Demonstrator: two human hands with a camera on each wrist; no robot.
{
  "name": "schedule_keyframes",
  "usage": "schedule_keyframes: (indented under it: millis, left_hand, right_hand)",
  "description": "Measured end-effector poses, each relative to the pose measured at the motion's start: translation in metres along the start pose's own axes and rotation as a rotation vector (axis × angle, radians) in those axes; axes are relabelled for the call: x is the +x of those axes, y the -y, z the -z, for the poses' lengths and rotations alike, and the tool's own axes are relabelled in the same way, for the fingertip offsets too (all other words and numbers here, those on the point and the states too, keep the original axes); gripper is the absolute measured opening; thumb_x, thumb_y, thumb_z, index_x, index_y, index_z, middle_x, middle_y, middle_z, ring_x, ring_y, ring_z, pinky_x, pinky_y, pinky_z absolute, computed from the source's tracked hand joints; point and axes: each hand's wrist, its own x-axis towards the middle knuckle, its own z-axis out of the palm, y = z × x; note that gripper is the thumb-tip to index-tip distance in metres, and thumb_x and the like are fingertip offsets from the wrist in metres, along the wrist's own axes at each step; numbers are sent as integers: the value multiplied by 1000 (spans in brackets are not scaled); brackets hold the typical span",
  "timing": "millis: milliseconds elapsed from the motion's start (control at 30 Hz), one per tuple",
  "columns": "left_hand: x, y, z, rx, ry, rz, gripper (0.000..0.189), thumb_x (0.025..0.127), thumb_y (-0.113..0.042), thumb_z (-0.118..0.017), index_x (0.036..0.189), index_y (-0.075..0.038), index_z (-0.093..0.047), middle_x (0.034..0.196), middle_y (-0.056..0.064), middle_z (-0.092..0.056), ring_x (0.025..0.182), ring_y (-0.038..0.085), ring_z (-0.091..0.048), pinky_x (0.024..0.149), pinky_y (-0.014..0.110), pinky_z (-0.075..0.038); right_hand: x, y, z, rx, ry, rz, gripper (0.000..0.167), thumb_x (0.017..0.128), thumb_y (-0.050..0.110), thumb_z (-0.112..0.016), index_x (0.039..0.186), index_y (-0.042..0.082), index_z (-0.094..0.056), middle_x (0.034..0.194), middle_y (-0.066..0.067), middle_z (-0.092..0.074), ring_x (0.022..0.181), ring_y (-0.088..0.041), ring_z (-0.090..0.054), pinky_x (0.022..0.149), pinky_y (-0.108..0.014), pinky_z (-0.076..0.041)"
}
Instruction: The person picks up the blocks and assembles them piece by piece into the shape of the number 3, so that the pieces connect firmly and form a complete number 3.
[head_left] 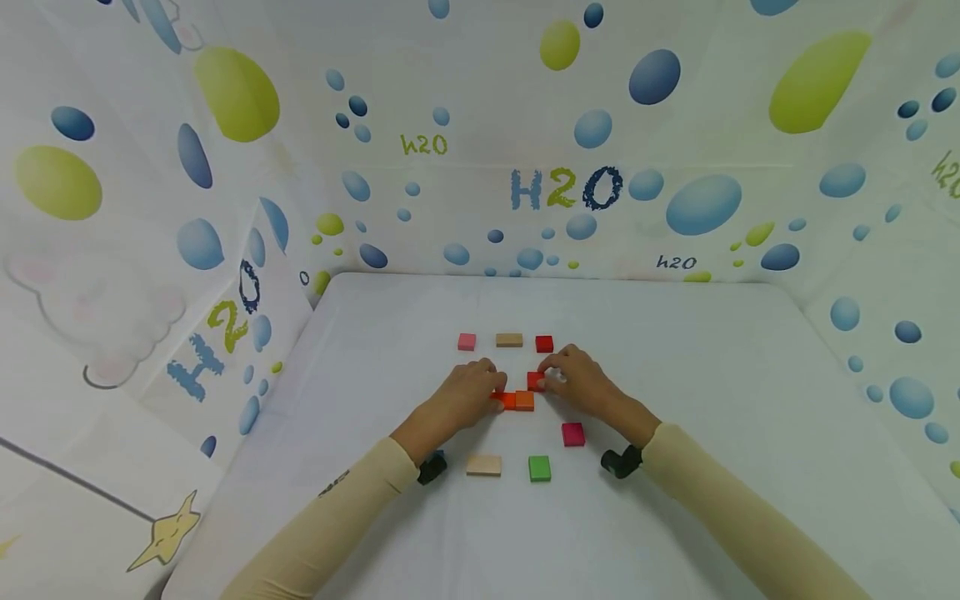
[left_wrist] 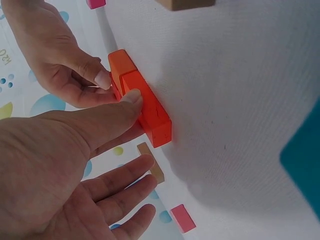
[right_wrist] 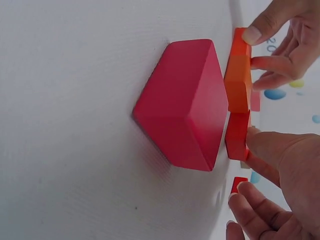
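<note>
My left hand [head_left: 467, 393] pinches a long red-orange block [left_wrist: 152, 112] between thumb and forefinger, its other fingers spread apart. Against the end of that block sits an orange square block [head_left: 524, 402]. My right hand [head_left: 581, 382] pinches a red square block [right_wrist: 237, 135] with thumb and forefinger, close beside the orange one. In the head view the red block lies just beyond the orange block, toward the back right. A crimson block [head_left: 573, 434] rests on the table nearer to me, large in the right wrist view.
Along the back lie a pink block [head_left: 467, 342], a wooden block [head_left: 509, 340] and another red block [head_left: 544, 343]. Closer to me are a wooden block [head_left: 483, 465] and a green block [head_left: 539, 468] on the white table [head_left: 720, 417]. Patterned sheets hang around it.
</note>
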Motion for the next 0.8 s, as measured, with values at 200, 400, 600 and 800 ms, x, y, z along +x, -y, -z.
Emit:
schedule_keyframes:
  millis: [200, 400, 600, 800]
  left_hand:
    - [-1, -1, 1, 11, -1, -4, 29, 97, -29, -79, 121, -15, -71, 133, 10, -65, 120, 27, -61, 109, 47, -49]
    - [0, 1, 1, 12, -8, -10, 27, 97, -29, -78, 120, -15, -71, 132, 10, -65, 119, 27, -61, 109, 47, -49]
    - [-2, 0, 3, 0, -11, -14, 27, 97, -28, -78, 120, -15, -71, 132, 11, -65, 118, 28, -61, 108, 47, -49]
    - [-3, -1, 5, 3, -9, -17, 27, 97, -27, -79, 120, -14, -71, 132, 12, -65, 118, 29, -61, 108, 46, -50]
  right_hand:
    - [2, 0, -3, -1, 12, 5, 28, 98, 27, -78, 124, 19, -74, 123, -12, -61, 118, -26, -58, 95, -41, -59]
    - [3, 1, -4, 5, 16, 13, 26, 99, 28, -77, 124, 20, -74, 121, -11, -61, 114, -25, -58, 94, -39, -58]
    - [3, 3, -3, 20, 29, 10, 28, 99, 26, -77, 126, 18, -73, 122, -11, -60, 115, -26, -58, 94, -40, -59]
    - [3, 5, -4, 18, 39, 17, 28, 100, 25, -75, 126, 17, -73, 123, -11, -60, 115, -26, -58, 96, -41, -58]
